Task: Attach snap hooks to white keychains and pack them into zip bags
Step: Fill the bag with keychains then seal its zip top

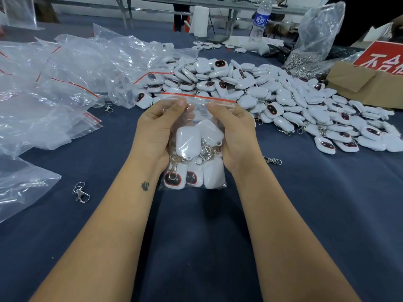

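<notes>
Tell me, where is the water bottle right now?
The water bottle stands at the table's far edge, upper right of the head view, behind the keychain pile and left of a tall clear plastic bag.

Keychain heap ahead, bags left

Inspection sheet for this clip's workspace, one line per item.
Surface: dark blue table cloth.
Job's things: filled zip bag held over the table; keychain pile behind; empty zip bags left; loose snap hooks.
Clutter: water bottle, cardboard box with red sign.
Grips: left hand and right hand pinch the bag near its red seal.
Cables: nothing seen.
Surroundings: metal table legs behind.
</notes>
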{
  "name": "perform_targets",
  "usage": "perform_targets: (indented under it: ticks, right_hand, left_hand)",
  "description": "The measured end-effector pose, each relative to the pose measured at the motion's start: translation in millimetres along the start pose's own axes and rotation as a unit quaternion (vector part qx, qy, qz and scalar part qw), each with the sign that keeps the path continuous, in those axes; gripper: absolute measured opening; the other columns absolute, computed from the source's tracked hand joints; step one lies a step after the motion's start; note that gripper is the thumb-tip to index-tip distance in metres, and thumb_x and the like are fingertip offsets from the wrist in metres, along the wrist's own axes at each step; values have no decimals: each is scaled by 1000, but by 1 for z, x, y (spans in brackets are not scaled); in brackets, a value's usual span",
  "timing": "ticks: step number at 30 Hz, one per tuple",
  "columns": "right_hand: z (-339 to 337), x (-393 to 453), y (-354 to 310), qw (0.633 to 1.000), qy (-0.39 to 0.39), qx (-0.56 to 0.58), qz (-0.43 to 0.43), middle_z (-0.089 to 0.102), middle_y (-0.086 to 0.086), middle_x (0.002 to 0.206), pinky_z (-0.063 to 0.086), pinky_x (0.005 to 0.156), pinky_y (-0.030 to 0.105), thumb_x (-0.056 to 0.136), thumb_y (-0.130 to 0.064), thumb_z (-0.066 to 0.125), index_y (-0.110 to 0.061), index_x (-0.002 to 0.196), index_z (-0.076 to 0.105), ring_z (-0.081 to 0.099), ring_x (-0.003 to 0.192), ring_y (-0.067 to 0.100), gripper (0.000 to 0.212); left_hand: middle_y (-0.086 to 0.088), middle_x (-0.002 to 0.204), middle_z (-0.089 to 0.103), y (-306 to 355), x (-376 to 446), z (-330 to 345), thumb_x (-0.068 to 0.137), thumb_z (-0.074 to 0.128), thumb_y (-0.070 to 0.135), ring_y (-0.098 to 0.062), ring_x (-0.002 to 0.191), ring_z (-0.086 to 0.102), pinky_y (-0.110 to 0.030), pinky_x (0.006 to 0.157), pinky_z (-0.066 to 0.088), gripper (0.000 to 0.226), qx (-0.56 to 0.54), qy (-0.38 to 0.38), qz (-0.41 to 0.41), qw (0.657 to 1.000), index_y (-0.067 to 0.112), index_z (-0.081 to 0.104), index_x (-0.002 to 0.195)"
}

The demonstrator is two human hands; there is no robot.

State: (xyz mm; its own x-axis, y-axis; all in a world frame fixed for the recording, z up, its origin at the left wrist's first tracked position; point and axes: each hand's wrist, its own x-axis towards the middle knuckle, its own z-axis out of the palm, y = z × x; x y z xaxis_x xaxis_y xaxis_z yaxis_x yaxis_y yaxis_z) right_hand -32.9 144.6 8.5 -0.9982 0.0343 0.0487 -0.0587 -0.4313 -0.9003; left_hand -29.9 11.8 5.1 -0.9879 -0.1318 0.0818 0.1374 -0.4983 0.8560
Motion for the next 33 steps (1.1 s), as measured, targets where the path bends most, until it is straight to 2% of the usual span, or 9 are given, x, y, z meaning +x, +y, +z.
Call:
perform_targets:
  ticks: [3,5,9,11,16,21,25,29,33]
  right_hand:
    - [4,-3,-1,1000,10,2,10,70,26,97,52,95,59,85,-6,72,-4,88,74,66,91,37,5]
    - [5,-3,0,1000,27,-10,3,68,25,94,48,97,63,80,-8,74,-9,81,74,64,90,36,1]
    - [7,-3,0,999,33,-22,-6,69,18,87,50,95,62,76,-9,74,-14,72,74,64,86,33,6]
    - [6,-3,0,1000,22,-20,-8,69,22,92,49,95,63,78,-6,74,-8,81,73,65,89,36,3]
    - [3,-5,-2,1000,3,-17,-1,68,31,107,50,96,60,83,0,72,11,103,69,66,103,47,23]
    - [4,-5,-2,1000,12,-15,-18,69,29,102,51,95,61,82,1,72,3,93,71,67,93,39,11]
    - [3,-6,-2,999,-8,-23,-23,72,20,91,55,92,55,83,1,71,-3,86,73,69,88,35,5]
    - [3,-6,-4,999,-28,-21,-14,71,20,87,53,92,54,86,5,66,0,86,72,67,86,34,7]
    - [2,-7,-6,999,-33,-23,-7,70,21,88,52,93,54,86,5,65,2,87,71,67,86,34,7]
  left_hand:
    - [-4,78,74,0,-1,0,87,69,10,-18,75,68,-31,70,58,5,6,3,-4,1000,6,70,83]
    - [-4,77,74,0,-1,1,87,69,10,-17,74,68,-31,71,58,6,12,6,-9,1000,7,70,82]
    - [-5,74,73,1,-2,2,83,74,13,-18,67,67,-32,71,59,15,38,3,-19,999,14,76,68]
    - [-7,74,73,1,-2,2,81,75,13,-20,68,67,-33,73,59,12,39,5,-16,999,13,76,69]
    - [-7,75,73,0,-3,1,76,77,18,-21,73,66,-36,77,58,8,41,2,-10,999,15,77,69]
    - [-6,74,73,0,-3,2,73,77,20,-20,72,66,-34,75,59,6,47,-6,-2,999,16,77,68]
    - [-12,84,76,0,-5,3,78,75,7,-23,78,72,-32,72,58,5,31,-55,5,998,8,77,82]
    - [-14,93,76,-2,-7,3,73,75,6,-26,87,73,-30,74,58,20,17,-78,16,997,4,75,94]
    - [-12,92,76,-4,-5,0,79,74,4,-24,87,74,-30,73,58,13,34,-81,18,996,7,77,92]
